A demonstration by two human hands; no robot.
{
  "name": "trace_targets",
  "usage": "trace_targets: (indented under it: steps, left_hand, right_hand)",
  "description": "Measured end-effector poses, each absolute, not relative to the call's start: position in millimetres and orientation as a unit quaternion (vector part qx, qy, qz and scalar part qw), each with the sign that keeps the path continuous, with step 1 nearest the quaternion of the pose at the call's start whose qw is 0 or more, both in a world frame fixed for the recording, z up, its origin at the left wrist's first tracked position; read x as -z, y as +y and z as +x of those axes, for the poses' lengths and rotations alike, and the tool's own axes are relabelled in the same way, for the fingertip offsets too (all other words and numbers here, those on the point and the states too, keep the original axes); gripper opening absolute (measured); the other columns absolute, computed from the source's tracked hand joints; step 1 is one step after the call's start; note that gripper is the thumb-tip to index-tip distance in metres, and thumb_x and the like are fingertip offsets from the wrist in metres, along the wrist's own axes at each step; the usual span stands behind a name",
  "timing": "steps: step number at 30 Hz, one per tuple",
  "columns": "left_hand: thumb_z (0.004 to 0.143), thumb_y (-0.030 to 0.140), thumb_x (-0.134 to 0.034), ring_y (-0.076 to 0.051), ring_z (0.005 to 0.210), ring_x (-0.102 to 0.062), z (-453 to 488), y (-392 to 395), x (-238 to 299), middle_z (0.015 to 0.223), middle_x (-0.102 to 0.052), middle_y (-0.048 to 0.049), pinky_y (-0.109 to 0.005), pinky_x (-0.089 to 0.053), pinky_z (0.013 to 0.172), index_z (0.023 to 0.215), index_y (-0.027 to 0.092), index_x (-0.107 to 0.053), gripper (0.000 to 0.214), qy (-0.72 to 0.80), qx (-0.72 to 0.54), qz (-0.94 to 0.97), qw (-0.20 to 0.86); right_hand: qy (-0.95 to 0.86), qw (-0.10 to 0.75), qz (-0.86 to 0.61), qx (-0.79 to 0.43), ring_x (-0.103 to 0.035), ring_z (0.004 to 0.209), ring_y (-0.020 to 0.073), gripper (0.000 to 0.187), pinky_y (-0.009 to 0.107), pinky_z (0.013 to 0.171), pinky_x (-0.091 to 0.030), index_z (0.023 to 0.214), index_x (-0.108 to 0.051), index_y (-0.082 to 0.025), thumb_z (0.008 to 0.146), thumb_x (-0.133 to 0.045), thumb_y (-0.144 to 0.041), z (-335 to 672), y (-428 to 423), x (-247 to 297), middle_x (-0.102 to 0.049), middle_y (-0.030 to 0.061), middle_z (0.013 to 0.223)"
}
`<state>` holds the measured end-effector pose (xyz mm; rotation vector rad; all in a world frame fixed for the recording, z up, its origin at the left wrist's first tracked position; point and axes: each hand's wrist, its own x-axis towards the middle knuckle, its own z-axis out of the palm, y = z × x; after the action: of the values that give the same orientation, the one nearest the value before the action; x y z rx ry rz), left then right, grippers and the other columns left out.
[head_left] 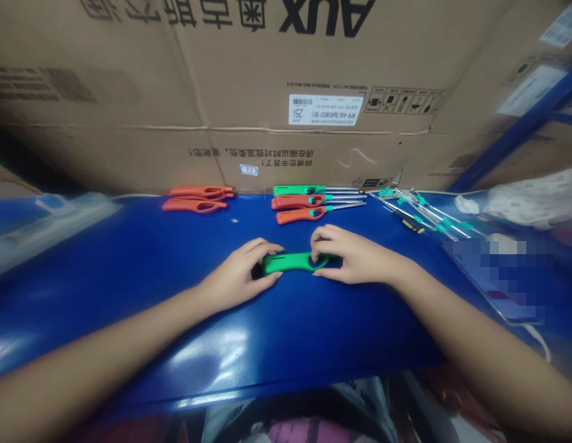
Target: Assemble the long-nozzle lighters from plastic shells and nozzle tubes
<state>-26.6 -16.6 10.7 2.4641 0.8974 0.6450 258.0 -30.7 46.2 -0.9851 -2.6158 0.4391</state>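
A green lighter handle (pixel 290 263) lies across the blue table in front of me, its trigger loop to the right. My left hand (pixel 246 267) pinches its left end between thumb and fingers. At the loop end, my right hand (pixel 348 255) grips it with a curled index finger by the opening; that end is partly hidden. Behind are long-nosed lighters, one green (pixel 299 190) and two orange (pixel 301 214), with metal tubes pointing right. Several orange handles (pixel 194 205) without tubes lie at the back left. Loose metal tubes with teal parts (pixel 433 209) are heaped at the back right.
A cardboard box (pixel 240 80) walls off the back of the blue table (pixel 143 264). A black and yellow tool (pixel 409 223) lies by the tubes. On the right are a flat, blurred-out device (pixel 493 289), a white cable (pixel 539 338) and white plastic (pixel 535 197). Clear plastic (pixel 59 227) lies left.
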Motion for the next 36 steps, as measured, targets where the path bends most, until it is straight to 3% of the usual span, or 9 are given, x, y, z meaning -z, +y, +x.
trace_targets:
  steps: [6, 13, 16, 22, 28, 32, 36]
  left_hand:
    - [0.092, 0.038, -0.065, -0.018, 0.087, -0.061, -27, -15, -10, 0.109, -0.064, -0.0050, -0.031, -0.051, 0.082, 0.125, 0.022, -0.060, 0.037, 0.335, -0.236, 0.883, 0.226]
    - [0.091, 0.035, -0.067, -0.017, 0.084, -0.058, -25, -16, -12, 0.104, -0.064, -0.0041, -0.029, -0.050, 0.077, 0.124, 0.020, -0.061, 0.037, 0.337, -0.242, 0.880, 0.230]
    - [0.091, 0.032, -0.067, -0.016, 0.084, -0.058, -26, -16, -12, 0.105, -0.064, -0.0040, -0.029, -0.050, 0.077, 0.124, 0.020, -0.061, 0.036, 0.338, -0.242, 0.879, 0.233]
    - [0.091, 0.029, -0.067, -0.014, 0.079, -0.058, -26, -16, -10, 0.106, -0.064, -0.0041, -0.028, -0.050, 0.075, 0.122, 0.019, -0.063, 0.032, 0.328, -0.262, 0.878, 0.231]
    - [0.088, 0.031, -0.072, -0.013, 0.079, -0.056, -26, -17, -11, 0.107, -0.062, -0.0031, -0.027, -0.049, 0.074, 0.121, 0.021, -0.063, 0.035, 0.320, -0.272, 0.879, 0.227]
    - [0.092, 0.029, -0.067, -0.014, 0.084, -0.057, -26, -17, -12, 0.107, -0.062, -0.0041, -0.027, -0.048, 0.075, 0.102, 0.019, -0.061, 0.015, 0.307, -0.302, 0.872, 0.231]
    - [0.090, 0.016, -0.060, -0.016, 0.095, -0.061, -27, -19, -13, 0.106, -0.063, -0.0054, -0.029, -0.048, 0.082, 0.084, 0.019, -0.053, 0.010, 0.291, -0.337, 0.863, 0.240]
  right_hand:
    - [-0.920, 0.163, -0.337, -0.118, -0.059, 0.100, 0.0231, 0.014, 0.038, 0.087, -0.049, 0.095, -0.071, -0.020, 0.096, -0.060, -0.029, 259, -27, -41, -0.062, 0.0103, 0.111]
    - [-0.893, 0.235, -0.383, -0.014, -0.062, 0.089, 0.0215, 0.024, 0.034, 0.081, -0.049, 0.093, -0.068, -0.017, 0.102, -0.047, -0.025, 265, -29, -52, -0.067, 0.0092, 0.092]
    - [-0.893, 0.220, -0.392, -0.027, -0.062, 0.086, 0.0203, 0.025, 0.032, 0.079, -0.047, 0.091, -0.068, -0.016, 0.101, -0.047, -0.025, 266, -31, -58, -0.068, 0.0085, 0.090]
    - [-0.897, 0.139, -0.360, -0.217, -0.059, 0.072, 0.0126, 0.024, 0.025, 0.067, -0.042, 0.078, -0.065, -0.017, 0.099, -0.054, -0.024, 255, -40, -60, -0.065, 0.0019, 0.080]
    - [-0.910, 0.064, -0.369, -0.179, -0.054, 0.068, 0.0117, 0.019, 0.025, 0.061, -0.035, 0.079, -0.063, -0.018, 0.095, -0.060, -0.027, 251, -41, -53, -0.062, -0.0001, 0.079]
    - [-0.903, 0.073, -0.388, -0.169, -0.052, 0.067, 0.0115, 0.013, 0.025, 0.060, -0.034, 0.091, -0.064, -0.019, 0.091, -0.067, -0.032, 253, -41, -57, -0.062, -0.0007, 0.083]
    - [-0.904, 0.078, -0.395, -0.142, -0.056, 0.075, 0.0131, 0.025, 0.026, 0.064, -0.038, 0.106, -0.064, -0.021, 0.089, -0.069, -0.038, 253, -42, -61, -0.062, 0.0021, 0.103]
